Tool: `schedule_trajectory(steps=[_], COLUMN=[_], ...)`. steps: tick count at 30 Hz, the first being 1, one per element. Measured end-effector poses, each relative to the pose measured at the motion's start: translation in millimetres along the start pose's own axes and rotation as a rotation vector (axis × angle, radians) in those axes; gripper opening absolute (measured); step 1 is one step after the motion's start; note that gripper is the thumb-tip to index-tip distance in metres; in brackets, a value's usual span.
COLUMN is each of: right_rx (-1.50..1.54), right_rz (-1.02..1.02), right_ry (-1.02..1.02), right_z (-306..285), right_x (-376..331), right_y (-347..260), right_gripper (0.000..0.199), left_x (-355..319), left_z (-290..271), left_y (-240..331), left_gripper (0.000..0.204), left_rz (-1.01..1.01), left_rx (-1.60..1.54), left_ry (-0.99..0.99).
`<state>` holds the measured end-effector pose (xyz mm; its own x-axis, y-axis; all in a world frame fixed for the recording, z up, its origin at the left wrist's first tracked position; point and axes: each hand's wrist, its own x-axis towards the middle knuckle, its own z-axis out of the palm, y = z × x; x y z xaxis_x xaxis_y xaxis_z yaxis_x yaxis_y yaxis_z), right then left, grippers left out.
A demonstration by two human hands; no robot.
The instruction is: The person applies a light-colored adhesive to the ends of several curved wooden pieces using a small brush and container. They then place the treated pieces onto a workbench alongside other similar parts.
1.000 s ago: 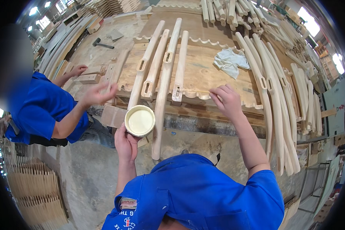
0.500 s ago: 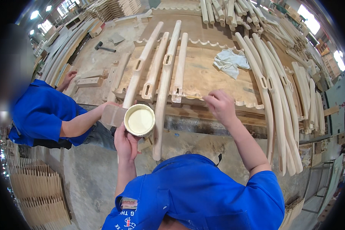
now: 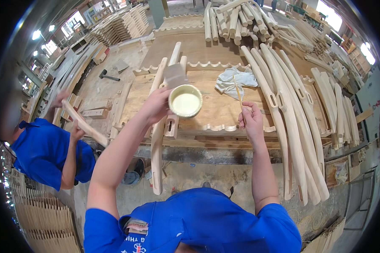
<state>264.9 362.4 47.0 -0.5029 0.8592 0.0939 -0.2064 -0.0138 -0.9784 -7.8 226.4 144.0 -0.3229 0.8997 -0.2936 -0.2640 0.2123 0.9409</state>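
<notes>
My left hand (image 3: 155, 105) grips a round cup (image 3: 185, 101) of pale yellow, creamy liquid, held over the workbench. A flat, translucent greyish piece (image 3: 176, 76) shows beside the cup's far rim. To the right, my right hand (image 3: 251, 119) pinches a thin wooden stick (image 3: 237, 86), its far end pointing up across a pale cloth (image 3: 230, 82). Under and around the cup lie several pale wooden legs, partly hidden by my hand and the cup. One long leg (image 3: 157, 160) overhangs the bench's near edge, and a slotted end (image 3: 171, 126) shows just below the cup.
Several long slotted wooden legs (image 3: 278, 105) lie on the right. Scalloped rails (image 3: 223, 127) cross the bench. A mallet (image 3: 109, 76) rests at the far left, and a wood pile (image 3: 236, 23) at the back. On the left, a co-worker (image 3: 50, 147) holds a wooden piece (image 3: 84, 124).
My left hand has carried the cup forward and right, over the legs. The right hand has drawn the stick away from a slotted leg end and raised it. The co-worker now holds a wooden piece.
</notes>
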Motion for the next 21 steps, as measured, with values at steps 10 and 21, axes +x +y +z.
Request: schedule_trajectory(steps=[10, 21], right_rx=[-0.221, -0.95], right_rz=[0.096, -0.115], right_ry=[-0.132, -0.095], right_z=[-7.4, 5.3], right_x=[20.7, 39.1], right_y=[1.9, 11.1], right_gripper=[0.028, 0.023], left_x=[193.3, 29.7], left_z=[25.9, -24.9], left_y=[-59.6, 42.1], left_gripper=[0.022, 0.037], left_rz=[-0.311, 0.503], left_rx=[0.337, 0.886], left_ry=[0.028, 0.334])
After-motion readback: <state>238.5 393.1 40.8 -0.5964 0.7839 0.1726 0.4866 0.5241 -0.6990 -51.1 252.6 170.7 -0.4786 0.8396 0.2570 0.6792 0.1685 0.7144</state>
